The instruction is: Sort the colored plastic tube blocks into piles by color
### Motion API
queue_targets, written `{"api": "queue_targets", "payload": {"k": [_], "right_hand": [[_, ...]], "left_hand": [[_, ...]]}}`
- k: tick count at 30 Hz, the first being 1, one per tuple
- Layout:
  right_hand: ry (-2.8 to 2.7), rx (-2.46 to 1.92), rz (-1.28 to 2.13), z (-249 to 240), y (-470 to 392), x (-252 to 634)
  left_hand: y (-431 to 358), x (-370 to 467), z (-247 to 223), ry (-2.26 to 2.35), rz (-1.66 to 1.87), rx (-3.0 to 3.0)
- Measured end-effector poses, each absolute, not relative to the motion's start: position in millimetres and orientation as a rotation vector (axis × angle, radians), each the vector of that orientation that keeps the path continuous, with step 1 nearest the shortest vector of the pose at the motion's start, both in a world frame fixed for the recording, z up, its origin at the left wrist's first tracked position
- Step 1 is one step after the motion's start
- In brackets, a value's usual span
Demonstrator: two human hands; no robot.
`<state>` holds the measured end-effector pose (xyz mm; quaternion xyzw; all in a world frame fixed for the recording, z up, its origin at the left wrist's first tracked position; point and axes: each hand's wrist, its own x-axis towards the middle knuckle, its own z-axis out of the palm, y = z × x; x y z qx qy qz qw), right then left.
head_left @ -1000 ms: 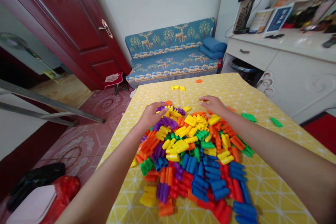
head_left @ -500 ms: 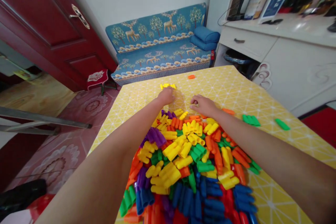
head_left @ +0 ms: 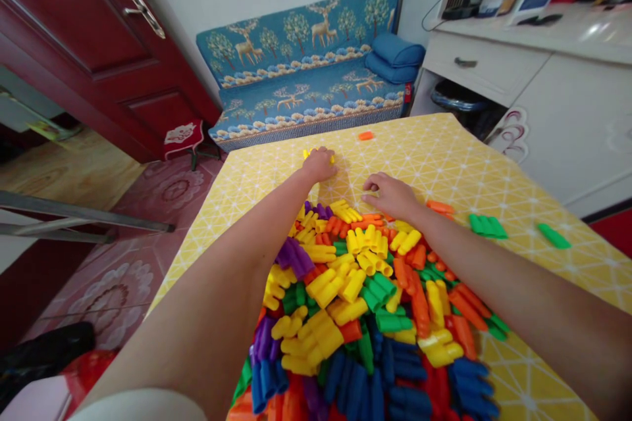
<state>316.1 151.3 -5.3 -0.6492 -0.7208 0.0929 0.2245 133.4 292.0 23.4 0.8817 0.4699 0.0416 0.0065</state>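
My left hand (head_left: 320, 164) is at the far part of the table, its fingers curled down over a row of yellow plastic building blocks (head_left: 306, 154). Bits of yellow stick out on both sides of the hand; most of the row and the fingertips are hidden. My right hand (head_left: 391, 197) hovers just past the far edge of the block pile, fingers loosely bent, thumb apart from them, nothing visible between. Beneath and between my forearms spreads a heap of bullet-shaped blocks (head_left: 316, 335) in yellow, orange, green, purple, blue and red, many joined in rows.
On the yellow patterned tablecloth (head_left: 419, 145), a single orange block (head_left: 366, 136) lies near the far edge. Joined green blocks (head_left: 488, 226) and another green block (head_left: 553, 235) lie on the right. Behind stand a blue sofa (head_left: 296, 79) and a white cabinet (head_left: 494, 69).
My left hand has moved slightly forward and now covers most of the yellow row. My right hand stays curled in about the same place. The view has tilted a little downward.
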Motion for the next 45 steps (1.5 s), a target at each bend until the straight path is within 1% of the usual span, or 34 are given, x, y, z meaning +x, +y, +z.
{"api": "queue_targets", "payload": {"k": [3, 7, 10, 15, 17, 21, 23, 25, 28, 34, 42, 45], "right_hand": [[-1.987, -1.782, 0.254, -5.3, 150.9, 315.9], [-1.985, -1.792, 0.249, -4.8, 150.2, 315.2], [-1.98, -1.805, 0.25, -4.3, 149.7, 314.9], [-1.983, -1.777, 0.25, -4.0, 148.4, 315.2], [-1.98, -1.776, 0.25, -3.8, 147.8, 315.4], [-1.977, -1.787, 0.265, -3.8, 147.7, 315.7], [-1.972, -1.785, 0.269, -4.0, 148.2, 315.9], [-1.97, -1.783, 0.272, -4.4, 148.6, 316.1], [-1.963, -1.78, 0.267, -5.5, 149.1, 316.4], [-1.966, -1.774, 0.249, -9.0, 149.9, 317.7], [-1.982, -1.796, 0.237, -11.0, 152.9, 318.2], [-1.993, -1.795, 0.248, -9.6, 152.2, 317.6]], "left_hand": [[291.8, 131.6, 33.1, 1.582, 0.284, 2.643], [293.7, 129.4, 40.2, 1.634, 0.343, 2.619], [297.2, 126.9, 36.5, 1.599, 0.257, 2.654], [303.3, 123.4, 28.4, 1.571, -0.013, 2.613], [305.0, 121.6, 29.4, 1.562, 0.003, 2.624], [306.5, 116.9, 35.7, 1.559, 0.145, 2.624], [304.9, 114.4, 38.1, 1.532, 0.107, 2.538], [300.7, 112.3, 40.1, 1.488, -0.012, 2.341], [289.3, 110.4, 45.5, 1.36, -0.169, 2.084], [251.3, 115.4, 66.8, 1.116, -0.375, 1.978], [188.3, 117.8, 89.9, 0.884, -0.559, 2.406], [158.7, 105.8, 96.5, 0.94, -0.453, 2.523]]}}
